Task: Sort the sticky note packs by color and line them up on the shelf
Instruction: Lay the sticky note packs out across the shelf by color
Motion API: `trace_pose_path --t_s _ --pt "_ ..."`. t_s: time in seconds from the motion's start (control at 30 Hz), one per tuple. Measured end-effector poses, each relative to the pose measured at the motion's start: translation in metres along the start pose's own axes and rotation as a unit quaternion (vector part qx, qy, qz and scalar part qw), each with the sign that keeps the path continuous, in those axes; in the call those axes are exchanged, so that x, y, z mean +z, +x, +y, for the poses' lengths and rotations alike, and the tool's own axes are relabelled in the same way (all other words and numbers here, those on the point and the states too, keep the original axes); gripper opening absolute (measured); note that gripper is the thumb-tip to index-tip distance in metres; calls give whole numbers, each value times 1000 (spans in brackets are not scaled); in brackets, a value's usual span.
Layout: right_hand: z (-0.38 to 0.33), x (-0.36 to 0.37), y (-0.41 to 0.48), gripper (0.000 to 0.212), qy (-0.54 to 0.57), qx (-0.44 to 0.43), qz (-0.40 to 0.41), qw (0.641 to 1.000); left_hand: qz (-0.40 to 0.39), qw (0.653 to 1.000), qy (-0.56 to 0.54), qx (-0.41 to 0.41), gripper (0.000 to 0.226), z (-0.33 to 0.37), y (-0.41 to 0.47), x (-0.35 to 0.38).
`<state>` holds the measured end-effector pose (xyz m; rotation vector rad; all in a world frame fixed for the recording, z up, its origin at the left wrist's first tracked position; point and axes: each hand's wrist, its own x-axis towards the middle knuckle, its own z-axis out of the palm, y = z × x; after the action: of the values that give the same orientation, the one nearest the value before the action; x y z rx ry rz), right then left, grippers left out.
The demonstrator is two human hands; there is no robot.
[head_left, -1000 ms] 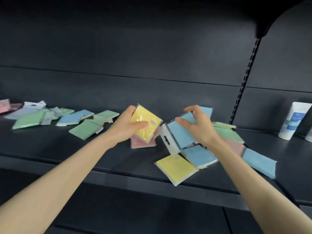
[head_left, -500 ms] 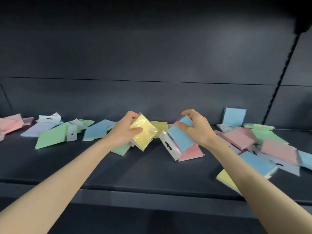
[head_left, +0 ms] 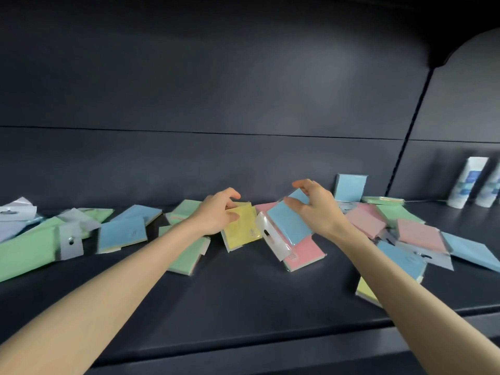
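left hand point(head_left: 216, 216): fingers curled round the top-left edge of the yellow pack point(head_left: 242, 230), which is tilted and low over the shelf point(head_left: 243, 307)
right hand point(head_left: 315, 211): pinches the blue pack point(head_left: 288, 226) at its far end
blue pack axis: near-left to far-right, tab end down over the pink pack point(head_left: 304, 253)
key relation: upright blue point(head_left: 350, 188) stands at the back, right of the right hand, which is the nearer hand
likely next: blue pack goes there

yellow pack point(head_left: 241, 230), blue pack point(head_left: 290, 220)
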<state>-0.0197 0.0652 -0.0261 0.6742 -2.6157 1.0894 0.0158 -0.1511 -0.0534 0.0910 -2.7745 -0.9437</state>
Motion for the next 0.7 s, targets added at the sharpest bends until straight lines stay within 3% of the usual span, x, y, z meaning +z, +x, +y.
trace_pose_path --t_s 0.1,0.23,0.33,0.47,0.7 --pt "-1 2 5 44 -2 -5 -3 1000 7 1000 4 3 40 -5 0 2" --pt "-7 7 14 43 51 -13 -28 998 75 995 -65 33 23 -3 -14 -8" --pt "-18 16 19 42 154 -6 -59 986 57 988 -139 44 29 7 -34 -17" --pt "-41 32 18 32 224 -29 -94 969 18 987 -158 37 37 10 -56 -25" --pt "-77 66 13 24 244 -106 -136 954 108 979 -170 -7 32 -13 -95 -53"
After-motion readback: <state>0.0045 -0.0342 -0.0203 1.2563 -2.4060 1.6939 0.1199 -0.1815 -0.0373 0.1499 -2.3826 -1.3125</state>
